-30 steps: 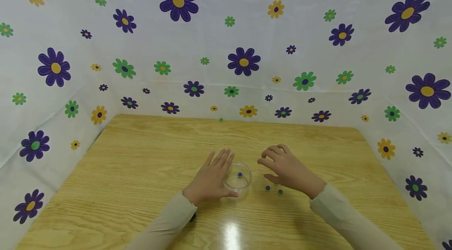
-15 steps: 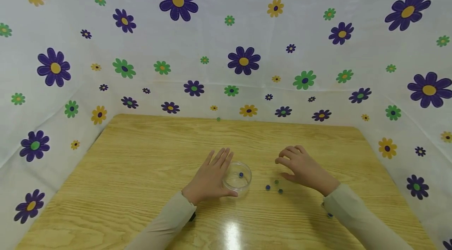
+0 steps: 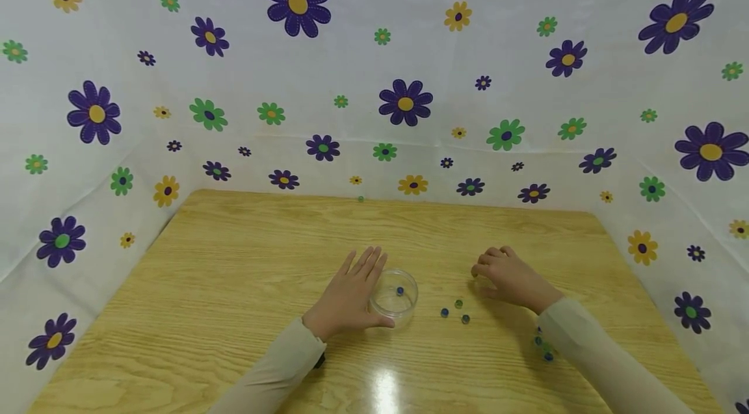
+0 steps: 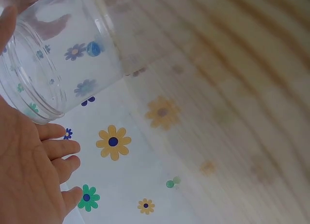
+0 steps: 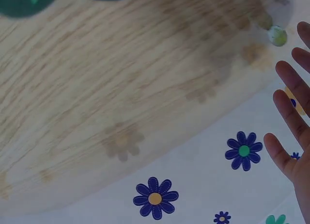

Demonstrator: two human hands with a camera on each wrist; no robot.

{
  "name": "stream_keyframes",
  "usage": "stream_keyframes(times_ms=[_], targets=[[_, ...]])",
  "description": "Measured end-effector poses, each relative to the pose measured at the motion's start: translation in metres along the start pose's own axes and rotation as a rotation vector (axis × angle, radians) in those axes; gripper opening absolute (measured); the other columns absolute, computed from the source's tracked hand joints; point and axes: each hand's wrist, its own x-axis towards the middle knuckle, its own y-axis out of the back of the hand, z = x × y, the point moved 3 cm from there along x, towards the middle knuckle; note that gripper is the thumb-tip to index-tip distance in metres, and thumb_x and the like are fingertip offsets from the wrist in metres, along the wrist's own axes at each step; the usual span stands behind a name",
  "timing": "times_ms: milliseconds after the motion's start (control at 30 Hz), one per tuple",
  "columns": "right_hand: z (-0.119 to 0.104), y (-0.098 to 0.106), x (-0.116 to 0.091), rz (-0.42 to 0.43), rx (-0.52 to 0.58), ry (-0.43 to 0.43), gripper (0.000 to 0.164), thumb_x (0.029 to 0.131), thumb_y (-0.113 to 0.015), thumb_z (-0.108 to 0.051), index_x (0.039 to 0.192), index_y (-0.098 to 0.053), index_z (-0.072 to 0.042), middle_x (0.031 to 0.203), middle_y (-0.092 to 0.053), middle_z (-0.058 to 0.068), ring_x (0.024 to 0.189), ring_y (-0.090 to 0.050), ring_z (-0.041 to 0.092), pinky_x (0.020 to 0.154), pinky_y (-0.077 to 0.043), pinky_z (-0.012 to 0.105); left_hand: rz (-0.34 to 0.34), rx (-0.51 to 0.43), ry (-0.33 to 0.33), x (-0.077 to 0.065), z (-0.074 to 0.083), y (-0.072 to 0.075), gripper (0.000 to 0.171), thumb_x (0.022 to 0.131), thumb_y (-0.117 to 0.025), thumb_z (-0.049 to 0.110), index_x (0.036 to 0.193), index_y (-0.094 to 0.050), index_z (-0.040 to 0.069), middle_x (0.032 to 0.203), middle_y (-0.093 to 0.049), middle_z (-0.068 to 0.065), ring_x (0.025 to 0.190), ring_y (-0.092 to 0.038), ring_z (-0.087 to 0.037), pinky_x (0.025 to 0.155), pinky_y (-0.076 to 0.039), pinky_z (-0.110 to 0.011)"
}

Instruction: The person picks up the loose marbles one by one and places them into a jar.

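A clear jar stands near the middle of the table with one blue marble inside. My left hand rests along its left side, fingers straight and thumb spread at the near side. In the left wrist view the blue marble shows through the jar's wall. Right of the jar lie a blue marble, a green marble and a dark bluish-green marble. Beyond them, my right hand is low over the table, fingers loosely bent. Near its spread fingertips, a yellow-green marble shows in the right wrist view.
Several blue and green marbles lie beside the right sleeve, partly covered by it. A small green marble sits at the table's far edge, in front of the flowered curtain.
My right hand has moved right, away from the jar, and its fingers have come lower. The green marble and the marbles by the sleeve have come into view. My left hand stays at the jar.
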Motion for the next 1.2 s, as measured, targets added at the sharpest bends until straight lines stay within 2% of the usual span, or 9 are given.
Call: stream_keyframes(times_ms=[167, 400, 633, 900, 1067, 1200], targets=[[0.004, -0.011, 0.002, -0.028, 0.008, -0.002, 0.02, 0.073, -0.08, -0.02, 0.088, -0.068, -0.014, 0.088, -0.067, 0.002, 0.089, -0.058, 0.023, 0.081, -0.046, 0.048, -0.005, -0.003, -0.002, 0.0, 0.001, -0.001, 0.115, 0.071, -0.057, 0.076, 0.15, -0.019, 0.002, 0.156, -0.022, -0.016, 0.145, -0.02, -0.027, 0.117, -0.017, -0.047], [0.004, -0.017, 0.004, -0.013, -0.011, 0.006, 0.009, 0.077, -0.075, -0.015, 0.084, -0.069, -0.015, 0.083, -0.067, 0.0, 0.084, -0.058, 0.022, 0.077, -0.046, 0.045, -0.028, -0.016, 0.006, 0.0, 0.002, -0.005, 0.116, 0.071, -0.056, 0.077, 0.151, -0.017, 0.003, 0.157, -0.02, -0.015, 0.146, -0.018, -0.026, 0.118, -0.015, -0.046], [0.006, -0.018, 0.004, 0.018, -0.034, 0.023, 0.008, 0.077, -0.075, -0.015, 0.082, -0.069, -0.017, 0.081, -0.067, -0.002, 0.081, -0.057, 0.019, 0.075, -0.046, 0.043, -0.018, -0.006, 0.011, -0.001, 0.001, -0.005, 0.115, 0.07, -0.055, 0.078, 0.151, -0.018, 0.004, 0.157, -0.02, -0.014, 0.146, -0.018, -0.025, 0.118, -0.015, -0.046], [0.01, -0.02, 0.003, -0.007, -0.039, -0.006, 0.009, 0.077, -0.076, -0.017, 0.085, -0.07, -0.018, 0.086, -0.07, -0.002, 0.082, -0.057, 0.018, 0.075, -0.046, 0.043, -0.009, -0.001, 0.009, -0.001, 0.001, -0.003, 0.115, 0.07, -0.055, 0.078, 0.15, -0.019, 0.004, 0.156, -0.021, -0.014, 0.146, -0.019, -0.026, 0.118, -0.016, -0.047], [0.01, -0.018, 0.002, 0.015, -0.042, 0.004, 0.008, 0.078, -0.075, -0.018, 0.085, -0.071, -0.018, 0.084, -0.069, -0.003, 0.08, -0.057, 0.017, 0.075, -0.046, 0.041, -0.004, -0.019, 0.007, -0.002, 0.001, 0.0, 0.116, 0.07, -0.057, 0.077, 0.15, -0.018, 0.003, 0.156, -0.021, -0.015, 0.146, -0.019, -0.027, 0.118, -0.016, -0.047], [0.011, -0.017, 0.001, 0.021, -0.046, 0.017, 0.013, 0.075, -0.078, -0.015, 0.086, -0.072, -0.018, 0.083, -0.068, -0.004, 0.081, -0.057, 0.017, 0.075, -0.045, 0.04, -0.006, -0.028, 0.011, -0.002, 0.001, 0.001, 0.116, 0.07, -0.057, 0.076, 0.151, -0.017, 0.003, 0.157, -0.02, -0.015, 0.146, -0.018, -0.026, 0.118, -0.015, -0.047]])
